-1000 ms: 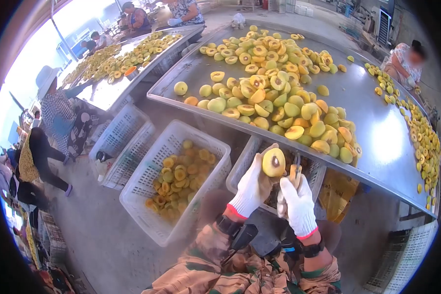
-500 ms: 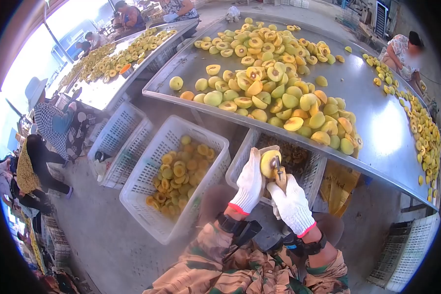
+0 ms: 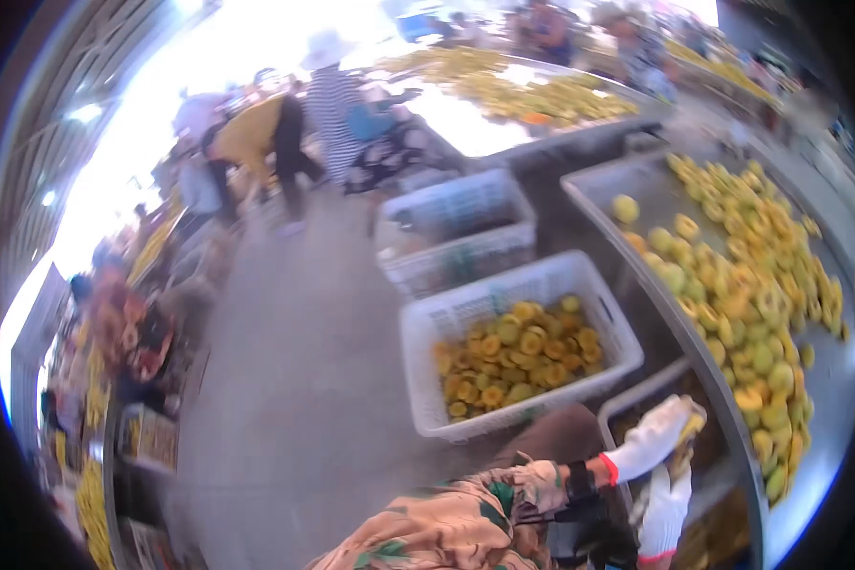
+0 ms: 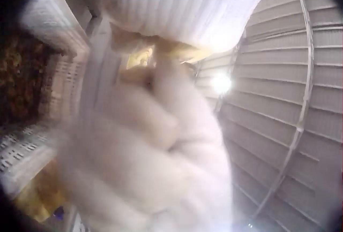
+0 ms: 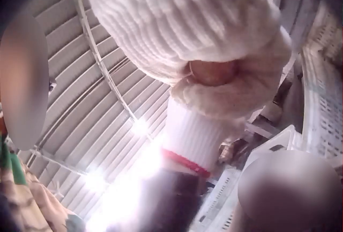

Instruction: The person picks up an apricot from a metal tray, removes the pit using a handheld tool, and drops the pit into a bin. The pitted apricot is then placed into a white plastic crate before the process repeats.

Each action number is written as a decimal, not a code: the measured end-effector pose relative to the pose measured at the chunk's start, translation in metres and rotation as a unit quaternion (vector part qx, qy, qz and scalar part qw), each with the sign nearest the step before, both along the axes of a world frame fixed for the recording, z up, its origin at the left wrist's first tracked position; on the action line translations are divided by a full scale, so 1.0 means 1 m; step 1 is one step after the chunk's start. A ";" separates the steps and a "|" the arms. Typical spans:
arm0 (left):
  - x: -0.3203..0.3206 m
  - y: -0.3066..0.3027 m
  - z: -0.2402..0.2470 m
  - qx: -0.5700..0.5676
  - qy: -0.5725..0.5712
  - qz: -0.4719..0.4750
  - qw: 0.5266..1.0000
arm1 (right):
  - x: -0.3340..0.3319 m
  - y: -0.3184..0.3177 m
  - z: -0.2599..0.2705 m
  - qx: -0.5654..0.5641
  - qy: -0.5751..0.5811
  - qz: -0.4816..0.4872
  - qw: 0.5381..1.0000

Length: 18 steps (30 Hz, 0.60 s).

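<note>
In the head view my gloved left hand (image 3: 648, 443) holds a yellow peach half (image 3: 695, 424) above a crate at the table's edge. Just below it is my gloved right hand (image 3: 667, 505). In the right wrist view the right hand's fingers curl round a wooden handle (image 5: 213, 72) with its butt end showing; the metal tip is hidden. Blurred in the left wrist view, the right hand (image 4: 161, 151) is close against the left, with a strip of yellow fruit (image 4: 187, 54) under the left glove.
A metal table (image 3: 603, 195) heaped with peach halves (image 3: 760, 285) stands at my right. A white crate (image 3: 418, 361) holding more halves sits beside my knee, with other crates (image 3: 456, 228) behind it. Several people work at another fruit-covered table further off.
The head view has swung left, so the table and both hands now lie at its right side. The left hand still holds the peach half; the tool tip seen at the fruit earlier is hidden now.
</note>
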<state>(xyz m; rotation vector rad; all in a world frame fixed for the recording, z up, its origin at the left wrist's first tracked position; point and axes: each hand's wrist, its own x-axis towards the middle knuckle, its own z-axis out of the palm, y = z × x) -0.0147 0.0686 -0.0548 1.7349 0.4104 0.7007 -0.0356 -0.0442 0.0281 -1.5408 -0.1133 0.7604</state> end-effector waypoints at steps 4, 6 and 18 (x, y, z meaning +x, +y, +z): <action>-0.036 0.038 0.070 -0.351 0.194 -0.127 0.907 | -0.002 -0.002 0.031 -0.140 -0.038 0.152 0.978; -0.039 0.041 0.071 -0.346 0.222 -0.089 0.907 | -0.005 0.003 0.035 -0.176 -0.022 0.167 0.970; -0.059 0.037 0.104 -0.331 0.129 -0.103 0.929 | -0.015 0.005 0.016 -0.172 -0.255 0.105 0.946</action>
